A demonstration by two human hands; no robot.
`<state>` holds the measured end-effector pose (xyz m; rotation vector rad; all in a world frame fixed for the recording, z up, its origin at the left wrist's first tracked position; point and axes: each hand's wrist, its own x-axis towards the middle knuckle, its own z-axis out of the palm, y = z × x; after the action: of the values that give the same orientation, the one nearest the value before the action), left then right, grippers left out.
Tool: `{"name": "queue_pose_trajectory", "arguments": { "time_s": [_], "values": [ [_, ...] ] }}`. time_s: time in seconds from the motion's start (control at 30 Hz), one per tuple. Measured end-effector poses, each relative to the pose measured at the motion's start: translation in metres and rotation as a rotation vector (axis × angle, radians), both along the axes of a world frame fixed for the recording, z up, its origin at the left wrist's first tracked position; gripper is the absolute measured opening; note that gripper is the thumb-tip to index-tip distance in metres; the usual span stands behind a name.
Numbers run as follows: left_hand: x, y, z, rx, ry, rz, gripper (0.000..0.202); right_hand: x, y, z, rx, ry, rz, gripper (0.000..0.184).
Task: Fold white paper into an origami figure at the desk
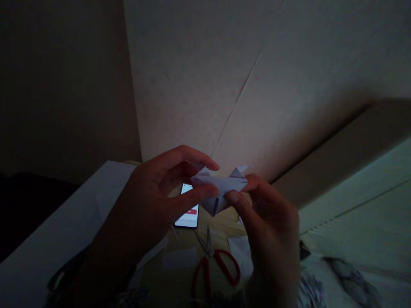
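Between my two hands, above the table, is a folded white paper shape [221,185] with pointed flaps at its upper corners and a dark mark near its lower tip. My left hand [170,184] pinches its left side, thumb in front, with the index finger arched over the top. On the right edge, the thumb and fingers of my right hand [266,214] grip the paper. Behind the left fingers lies a phone [187,219] with its screen lit, partly covered. Below the paper, red-handled scissors [209,253] rest on the table with their blades apart.
Paper pieces [180,259] lie on the wooden table [221,229] around the scissors. A large white sheet or board [41,261] extends along the left. A pale wall [199,85] rises behind, and a light ledge [359,196] runs along the right. The scene is dim.
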<state>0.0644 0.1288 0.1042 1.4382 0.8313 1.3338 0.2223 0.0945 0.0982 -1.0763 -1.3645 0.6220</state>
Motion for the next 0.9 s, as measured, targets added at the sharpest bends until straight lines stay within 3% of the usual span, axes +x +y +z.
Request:
{"name": "queue_pose_trajectory", "arguments": {
  "time_s": [0.37, 0.57, 0.67, 0.9],
  "values": [
    [0.0052, -0.0017, 0.0015, 0.105, 0.002, 0.122, 0.034, 0.0014, 0.0005, 0.0013, 0.078, -0.18, -0.159, 0.017],
    [0.0064, 0.0012, 0.0007, -0.025, -0.246, 0.017, 0.047, -0.0003, -0.0036, -0.0029, 0.081, -0.159, -0.187, 0.02],
    [0.0026, 0.0042, -0.0041, -0.045, -0.269, -0.007, 0.049, -0.0003, -0.0046, -0.0042, 0.082, -0.156, -0.224, 0.019],
    [-0.0024, 0.0038, -0.0018, 0.004, -0.184, 0.054, 0.044, 0.0026, -0.0028, -0.0007, 0.039, -0.135, -0.08, 0.019]
  ]
}}
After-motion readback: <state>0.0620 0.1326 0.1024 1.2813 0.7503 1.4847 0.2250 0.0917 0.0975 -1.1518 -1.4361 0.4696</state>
